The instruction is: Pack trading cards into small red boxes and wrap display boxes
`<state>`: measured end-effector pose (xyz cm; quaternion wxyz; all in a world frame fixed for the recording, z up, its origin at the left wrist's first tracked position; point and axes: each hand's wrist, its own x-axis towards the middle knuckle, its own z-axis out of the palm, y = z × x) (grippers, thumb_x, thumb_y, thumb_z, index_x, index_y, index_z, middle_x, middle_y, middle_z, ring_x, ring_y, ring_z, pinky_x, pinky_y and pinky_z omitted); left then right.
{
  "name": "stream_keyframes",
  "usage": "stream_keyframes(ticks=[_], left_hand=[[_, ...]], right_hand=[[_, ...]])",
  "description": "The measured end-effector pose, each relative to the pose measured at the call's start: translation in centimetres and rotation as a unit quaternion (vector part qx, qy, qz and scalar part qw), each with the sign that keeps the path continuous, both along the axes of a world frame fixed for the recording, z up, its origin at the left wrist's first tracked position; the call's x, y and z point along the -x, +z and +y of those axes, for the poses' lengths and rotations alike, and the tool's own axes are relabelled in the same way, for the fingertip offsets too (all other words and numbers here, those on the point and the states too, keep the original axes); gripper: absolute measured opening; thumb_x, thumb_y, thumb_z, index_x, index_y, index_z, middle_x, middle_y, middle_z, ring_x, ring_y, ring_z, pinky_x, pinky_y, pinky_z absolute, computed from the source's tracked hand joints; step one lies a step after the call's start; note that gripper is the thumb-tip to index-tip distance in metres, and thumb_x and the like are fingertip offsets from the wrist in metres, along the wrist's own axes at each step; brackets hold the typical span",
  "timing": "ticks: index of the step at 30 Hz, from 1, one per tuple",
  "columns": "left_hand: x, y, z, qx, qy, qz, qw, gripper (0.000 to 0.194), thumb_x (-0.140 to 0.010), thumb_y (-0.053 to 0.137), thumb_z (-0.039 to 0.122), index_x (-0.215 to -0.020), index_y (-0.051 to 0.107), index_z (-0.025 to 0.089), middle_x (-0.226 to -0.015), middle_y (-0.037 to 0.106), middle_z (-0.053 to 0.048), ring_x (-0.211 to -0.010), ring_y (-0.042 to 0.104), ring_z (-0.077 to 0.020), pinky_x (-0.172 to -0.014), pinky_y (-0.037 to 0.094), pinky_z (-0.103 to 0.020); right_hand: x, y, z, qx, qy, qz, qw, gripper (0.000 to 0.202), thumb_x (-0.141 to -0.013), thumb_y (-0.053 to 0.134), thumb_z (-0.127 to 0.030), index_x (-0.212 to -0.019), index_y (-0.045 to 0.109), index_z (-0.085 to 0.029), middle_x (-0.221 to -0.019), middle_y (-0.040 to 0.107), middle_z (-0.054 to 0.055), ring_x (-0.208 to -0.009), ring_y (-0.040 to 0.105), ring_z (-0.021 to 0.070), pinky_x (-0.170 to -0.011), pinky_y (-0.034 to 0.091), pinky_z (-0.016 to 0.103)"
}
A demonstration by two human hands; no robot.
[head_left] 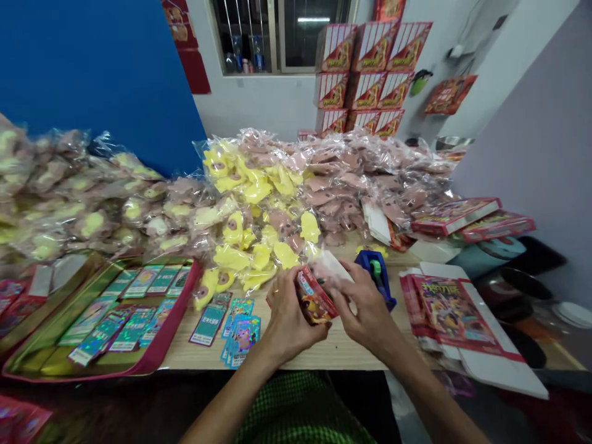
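Note:
A small red printed cardboard box [315, 295] is gripped by my left hand [287, 320], its fingers wrapped round the side. At the box's upper right end, my right hand [367, 305] pinches a white card flap [337, 266]. Motion blur hides whether the flap belongs to the box. Just left of my left hand, several shiny cards [243, 339] lie fanned on the wooden table, beside a teal card stack [210, 320]. Beyond my hands are yellow toy figures [234, 256] in clear bags. A blue tape dispenser [377, 277] stands close to my right hand.
A pink-rimmed gold tray [178, 324] at left holds several cards. Flattened printed boxes [457, 314] lie at right. Bagged pink toys [342, 191] are heaped at the back, with stacked red-white boxes [374, 77] behind. Black containers [522, 287] stand at the right edge.

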<state>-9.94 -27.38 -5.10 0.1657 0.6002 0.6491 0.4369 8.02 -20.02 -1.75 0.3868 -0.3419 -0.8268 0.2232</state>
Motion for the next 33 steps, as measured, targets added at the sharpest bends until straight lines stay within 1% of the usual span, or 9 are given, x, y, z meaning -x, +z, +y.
stream_keyframes(ticks=[4,9,13,17,20,23,25,29,33], left_hand=[[-0.2,-0.9,-0.6,-0.039,0.011,0.068,0.997,0.103,-0.060,0.082,0.027,-0.147,0.027,0.026,-0.139,0.050,-0.013,-0.130,0.051,-0.0381,-0.111,0.039,-0.058],[-1.5,-0.3,-1.5,-0.079,-0.008,0.068,0.995,0.103,-0.065,0.083,0.033,-0.150,0.025,0.025,-0.141,0.051,-0.016,-0.130,0.052,-0.0401,-0.110,0.041,-0.059],[-3.9,0.6,-1.0,0.063,0.062,-0.042,0.995,0.111,-0.059,0.090,0.059,-0.148,0.034,0.023,-0.134,0.055,-0.017,-0.121,0.057,-0.0410,-0.103,0.048,-0.060],[-4.3,-0.5,0.1,0.193,0.076,-0.064,0.976,0.098,-0.073,0.078,0.068,-0.147,0.039,0.016,-0.130,0.058,-0.021,-0.122,0.057,-0.0422,-0.103,0.050,-0.061],[-1.4,-1.2,-1.5,0.167,0.067,-0.002,0.984,0.061,-0.089,0.067,0.053,-0.136,0.052,0.017,-0.127,0.060,-0.018,-0.115,0.062,-0.0352,-0.099,0.054,-0.052],[4.6,-1.1,-5.7,0.127,0.052,0.092,0.986,0.029,-0.098,0.051,0.026,-0.123,0.063,0.019,-0.121,0.066,-0.013,-0.112,0.066,-0.0269,-0.100,0.055,-0.045],[9.3,-1.3,-9.1,0.142,0.038,0.174,0.974,0.034,-0.098,0.050,0.024,-0.130,0.061,0.019,-0.132,0.065,-0.014,-0.126,0.062,-0.0283,-0.109,0.050,-0.048],[16.2,-3.9,-14.8,0.231,-0.049,0.283,0.930,0.079,-0.091,0.064,0.030,-0.160,0.029,0.017,-0.169,0.032,-0.019,-0.159,0.027,-0.0330,-0.125,0.032,-0.055],[18.4,-7.4,-17.5,0.121,-0.057,0.335,0.933,0.049,-0.102,0.048,0.020,-0.151,0.048,0.021,-0.157,0.054,-0.014,-0.148,0.049,-0.0262,-0.116,0.047,-0.046]], right_hand=[[-1.5,1.2,-0.5,0.015,-0.016,-0.027,0.999,0.031,-0.103,0.050,-0.039,-0.121,0.070,-0.024,-0.145,0.059,0.013,-0.137,0.053,0.0328,-0.111,0.044,0.055],[-1.4,3.4,-2.1,-0.163,-0.034,-0.137,0.976,0.028,-0.103,0.046,-0.028,-0.117,0.069,-0.023,-0.158,0.046,0.012,-0.147,0.040,0.0360,-0.116,0.036,0.060],[-1.5,2.3,-1.6,-0.220,-0.035,-0.222,0.949,0.041,-0.107,0.039,-0.040,-0.092,0.074,-0.023,-0.156,0.049,0.013,-0.149,0.036,0.0435,-0.113,0.036,0.066],[-0.3,-0.1,0.3,-0.204,-0.082,-0.202,0.954,0.039,-0.105,0.037,-0.038,-0.105,0.072,-0.020,-0.150,0.053,0.021,-0.144,0.044,0.0447,-0.111,0.039,0.066],[2.1,-1.2,-0.4,-0.202,-0.044,-0.178,0.962,0.036,-0.102,0.040,-0.031,-0.114,0.070,-0.016,-0.142,0.059,0.024,-0.134,0.054,0.0428,-0.107,0.044,0.063],[5.3,-2.3,-3.5,-0.208,0.053,-0.160,0.963,0.035,-0.100,0.040,-0.024,-0.113,0.071,-0.014,-0.133,0.065,0.022,-0.121,0.062,0.0381,-0.098,0.050,0.057],[7.7,-3.6,-6.4,-0.202,0.129,-0.176,0.955,0.035,-0.097,0.042,-0.019,-0.116,0.071,-0.012,-0.130,0.068,0.020,-0.116,0.063,0.0357,-0.095,0.052,0.054],[11.8,-7.7,-11.3,-0.213,0.167,-0.286,0.919,0.051,-0.088,0.057,-0.015,-0.136,0.061,0.002,-0.140,0.062,0.026,-0.121,0.060,0.0383,-0.094,0.053,0.050],[12.7,-10.5,-12.6,-0.291,0.146,-0.303,0.895,0.041,-0.085,0.054,-0.001,-0.124,0.068,0.002,-0.123,0.070,0.024,-0.101,0.065,0.0326,-0.081,0.055,0.041]])
